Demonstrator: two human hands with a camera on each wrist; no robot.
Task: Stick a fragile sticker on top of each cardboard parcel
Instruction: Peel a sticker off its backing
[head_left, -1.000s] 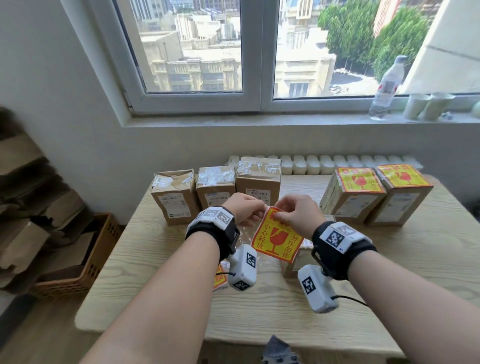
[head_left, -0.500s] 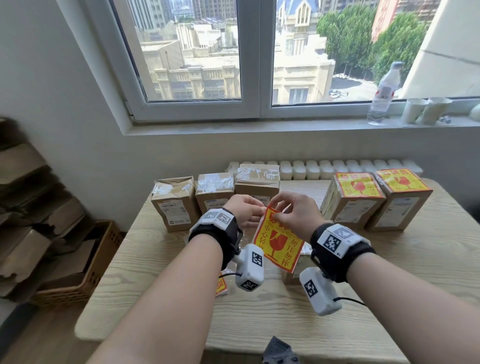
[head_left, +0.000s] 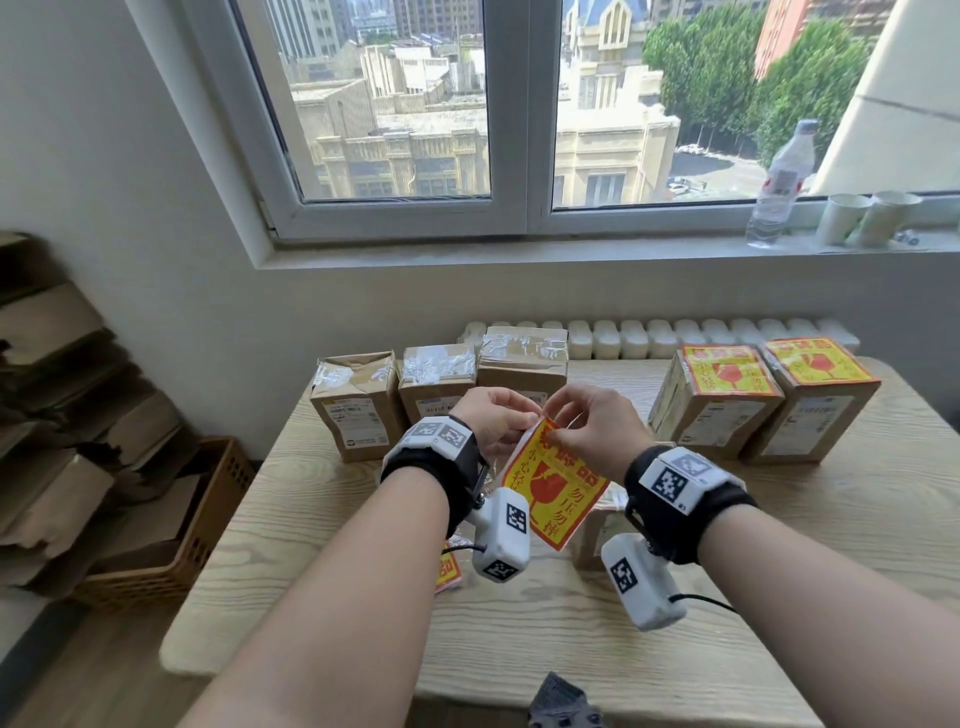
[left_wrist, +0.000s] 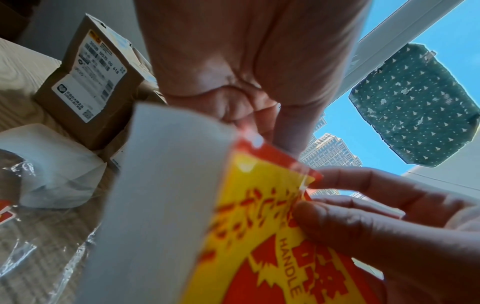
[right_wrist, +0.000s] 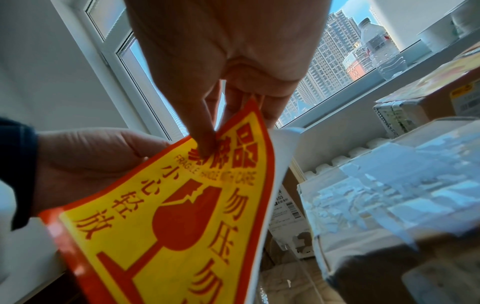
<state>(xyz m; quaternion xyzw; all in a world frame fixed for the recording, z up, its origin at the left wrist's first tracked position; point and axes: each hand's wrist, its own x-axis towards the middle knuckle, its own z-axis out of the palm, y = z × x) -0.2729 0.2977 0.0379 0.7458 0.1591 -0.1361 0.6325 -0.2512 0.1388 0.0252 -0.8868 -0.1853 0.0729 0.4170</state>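
Observation:
A yellow and red fragile sticker (head_left: 553, 491) hangs in the air above the table's middle. My left hand (head_left: 525, 415) pinches its top corner together with the white backing paper (left_wrist: 161, 185). Beside it, my right hand (head_left: 560, 423) pinches the same top edge, thumb (right_wrist: 205, 135) on the printed face (right_wrist: 182, 205). The backing stands slightly away from the sticker at that edge. Three bare cardboard parcels (head_left: 358, 410) (head_left: 436, 379) (head_left: 522, 364) stand at the back left. At the right, two parcels (head_left: 722, 395) (head_left: 815, 395) carry stickers on top. Another taped parcel (right_wrist: 389, 205) sits below my right wrist, mostly hidden.
More stickers (head_left: 447, 571) lie on the wooden table (head_left: 311, 530) under my left wrist. A basket of flattened cardboard (head_left: 171, 535) stands on the floor at left. On the windowsill are a water bottle (head_left: 779, 182) and paper cups (head_left: 844, 218). A white radiator (head_left: 675, 338) runs behind the table.
Both hands keep pinching the sticker's top edge and have risen slightly. The sticker now hangs more tilted, and the head view has tipped upward.

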